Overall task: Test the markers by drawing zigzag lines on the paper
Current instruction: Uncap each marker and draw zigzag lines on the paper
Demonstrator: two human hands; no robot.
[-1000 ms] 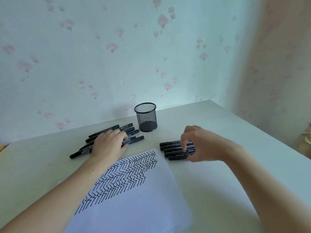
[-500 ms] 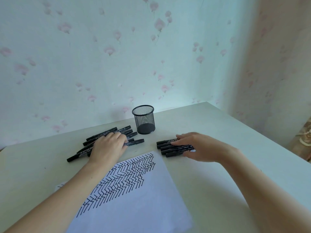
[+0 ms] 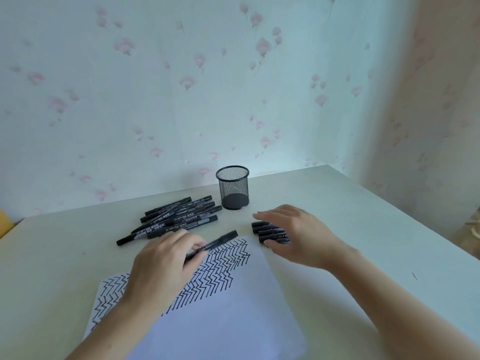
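Observation:
A white sheet of paper [image 3: 228,313] lies in front of me, its upper left part filled with black zigzag lines. My left hand [image 3: 163,263] hovers over the paper and pinches a capped black marker [image 3: 222,240] that points up and to the right. Behind it, a heap of several black markers [image 3: 179,216] lies on the table. My right hand [image 3: 298,235] lies with straight fingers over a smaller row of black markers [image 3: 265,231] right of the paper's top corner.
A black mesh pen cup [image 3: 233,187] stands behind the markers, near the flowered wall. The pale table [image 3: 363,229] ends at a right edge close to a corner wall. A yellow object [image 3: 4,219] shows at the far left.
My left hand has lifted one marker out of the left heap and drawn it back over the paper. My right hand stays over the right row, its fingers now flatter.

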